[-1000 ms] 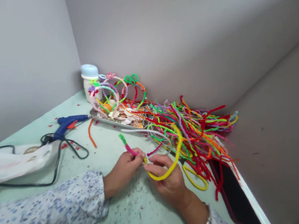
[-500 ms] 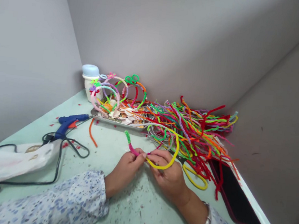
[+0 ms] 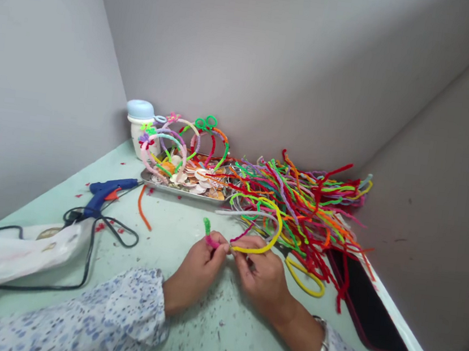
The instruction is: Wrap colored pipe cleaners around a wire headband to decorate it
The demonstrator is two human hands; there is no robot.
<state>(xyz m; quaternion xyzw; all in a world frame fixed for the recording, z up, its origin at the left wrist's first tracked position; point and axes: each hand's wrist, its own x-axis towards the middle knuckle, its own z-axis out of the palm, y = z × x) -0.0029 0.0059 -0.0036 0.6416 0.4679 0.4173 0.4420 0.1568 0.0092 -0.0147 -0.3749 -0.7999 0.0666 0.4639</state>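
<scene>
My left hand (image 3: 197, 273) is closed in a pinch on a magenta-and-green pipe cleaner strip (image 3: 211, 241), whose green tip points up. Facing it, my right hand (image 3: 262, 276) pinches a yellow pipe cleaner (image 3: 277, 237) that loops up and back over the fingers. The fingertips of both hands nearly meet where the strands join; that join is mostly hidden. A thin magenta strand (image 3: 241, 234) rises between the hands. A pale grey strand (image 3: 251, 214) curves behind the yellow loop; where it ends I cannot tell.
A heap of coloured pipe cleaners (image 3: 303, 207) lies at the back right, near yellow-handled scissors (image 3: 305, 281) and a black mat (image 3: 375, 312). A metal tray (image 3: 181, 192) holds shell-like pieces and decorated headbands (image 3: 185, 161). A blue glue gun (image 3: 101, 196) with its cord lies left.
The green tip has swung more upright and slightly right. The yellow loop has shifted, and the grey strand sits lower. Both hands keep their pinch in about the same place.
</scene>
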